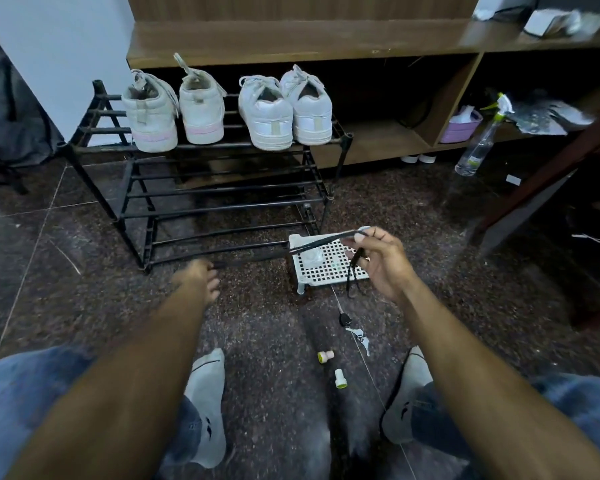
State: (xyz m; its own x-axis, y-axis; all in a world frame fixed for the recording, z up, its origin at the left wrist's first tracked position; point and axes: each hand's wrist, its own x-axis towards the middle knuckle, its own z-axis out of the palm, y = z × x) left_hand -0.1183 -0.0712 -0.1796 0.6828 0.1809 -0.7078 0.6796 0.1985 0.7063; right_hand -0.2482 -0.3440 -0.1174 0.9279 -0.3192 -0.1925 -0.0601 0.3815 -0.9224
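A black shoelace stretches between my two hands above the dark floor. My right hand pinches one end near its fingertips, and a loop of the lace hangs down from its palm. My left hand is blurred and grips the other end low by the foot of the black shoe rack. Two pairs of white sneakers stand on the rack's top shelf, heels toward me.
A small white perforated stand sits on the floor under the lace. Two small yellow-capped pieces and keys lie between my socked feet. A spray bottle leans at the wooden shelf unit on the right.
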